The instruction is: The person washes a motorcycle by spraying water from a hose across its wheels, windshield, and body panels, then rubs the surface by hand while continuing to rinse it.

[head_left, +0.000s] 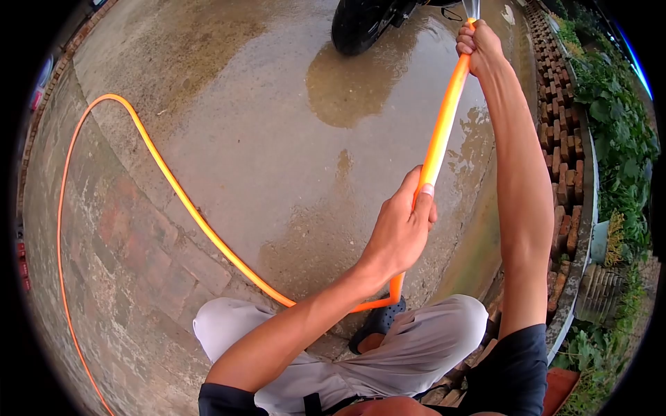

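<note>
An orange hose runs taut and straight between my two hands, out ahead of me. My left hand is closed around it in front of my knees, thumb along the top. Farther forward, my right hand grips the hose close to its front end, with that arm stretched out. Beyond the right fist a pale, silvery flare shows at the hose end; whether it is water or a nozzle I cannot tell. Below my left hand the hose bends sharply near my shoe and loops away left over the ground.
A black tyre of a motorcycle stands on the wet concrete at the top. Puddles lie around it. Along the right runs a low stack of bricks, with green plants behind. Brick paving covers the left.
</note>
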`<move>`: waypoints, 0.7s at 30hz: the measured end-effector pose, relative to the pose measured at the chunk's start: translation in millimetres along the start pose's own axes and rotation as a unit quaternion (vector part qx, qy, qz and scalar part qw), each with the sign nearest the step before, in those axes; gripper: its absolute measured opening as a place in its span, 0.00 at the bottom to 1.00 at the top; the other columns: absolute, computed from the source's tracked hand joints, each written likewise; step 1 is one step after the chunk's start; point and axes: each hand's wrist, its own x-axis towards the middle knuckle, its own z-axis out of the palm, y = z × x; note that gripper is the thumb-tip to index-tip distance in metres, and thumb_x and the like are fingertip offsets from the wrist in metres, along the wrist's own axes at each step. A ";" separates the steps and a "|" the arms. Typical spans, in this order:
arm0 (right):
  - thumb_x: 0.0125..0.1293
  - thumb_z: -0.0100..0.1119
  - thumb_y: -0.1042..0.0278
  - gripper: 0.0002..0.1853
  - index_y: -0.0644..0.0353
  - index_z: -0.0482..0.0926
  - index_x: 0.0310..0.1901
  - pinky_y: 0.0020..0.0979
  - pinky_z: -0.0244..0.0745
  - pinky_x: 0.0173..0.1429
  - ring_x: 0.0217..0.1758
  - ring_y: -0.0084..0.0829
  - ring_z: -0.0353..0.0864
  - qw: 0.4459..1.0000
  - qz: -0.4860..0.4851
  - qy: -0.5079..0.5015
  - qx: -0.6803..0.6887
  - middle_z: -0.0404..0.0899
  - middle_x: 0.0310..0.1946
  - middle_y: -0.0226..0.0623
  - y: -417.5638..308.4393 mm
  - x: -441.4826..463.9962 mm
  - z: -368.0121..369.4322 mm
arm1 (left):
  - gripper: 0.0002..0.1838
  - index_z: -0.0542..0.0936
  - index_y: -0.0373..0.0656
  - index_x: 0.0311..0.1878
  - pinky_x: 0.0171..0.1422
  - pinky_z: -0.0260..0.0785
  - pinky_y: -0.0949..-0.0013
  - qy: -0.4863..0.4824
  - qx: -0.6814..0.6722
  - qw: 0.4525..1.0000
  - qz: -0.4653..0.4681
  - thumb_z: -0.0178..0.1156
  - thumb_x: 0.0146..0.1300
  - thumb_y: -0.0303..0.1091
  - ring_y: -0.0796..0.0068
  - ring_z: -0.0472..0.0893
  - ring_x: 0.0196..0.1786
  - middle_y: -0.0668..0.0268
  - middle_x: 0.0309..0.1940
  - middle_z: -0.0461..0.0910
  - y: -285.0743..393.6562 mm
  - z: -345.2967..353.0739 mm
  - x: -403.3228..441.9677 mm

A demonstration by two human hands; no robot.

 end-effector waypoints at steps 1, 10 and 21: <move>0.80 0.38 0.64 0.13 0.57 0.66 0.35 0.22 0.49 0.16 0.15 0.16 0.51 1.000 0.000 0.000 0.000 0.59 0.19 0.22 -0.4 -0.3 -0.2 | 0.21 0.63 0.39 0.74 0.31 0.62 0.77 0.000 0.000 1.000 0.000 0.39 0.84 0.36 0.87 0.64 0.26 0.71 0.30 0.70 0.1 -0.2 0.0; 0.79 0.37 0.66 0.10 0.59 0.66 0.38 0.25 0.51 0.18 0.15 0.17 0.52 1.000 0.005 0.020 0.014 0.61 0.20 0.25 -3.5 -16.7 6.9 | 0.22 0.63 0.39 0.74 0.31 0.62 0.77 -0.003 0.001 1.000 0.003 0.39 0.84 0.36 0.86 0.64 0.26 0.71 0.30 0.70 2.9 2.1 -2.2; 0.77 0.39 0.65 0.11 0.54 0.66 0.34 0.22 0.47 0.14 0.13 0.14 0.51 0.996 0.042 -0.068 -0.042 0.60 0.18 0.21 -17.3 -7.4 42.8 | 0.23 0.60 0.41 0.77 0.33 0.62 0.77 -0.031 -0.009 0.999 0.012 0.38 0.85 0.37 0.86 0.64 0.27 0.70 0.31 0.70 -0.4 10.4 -5.7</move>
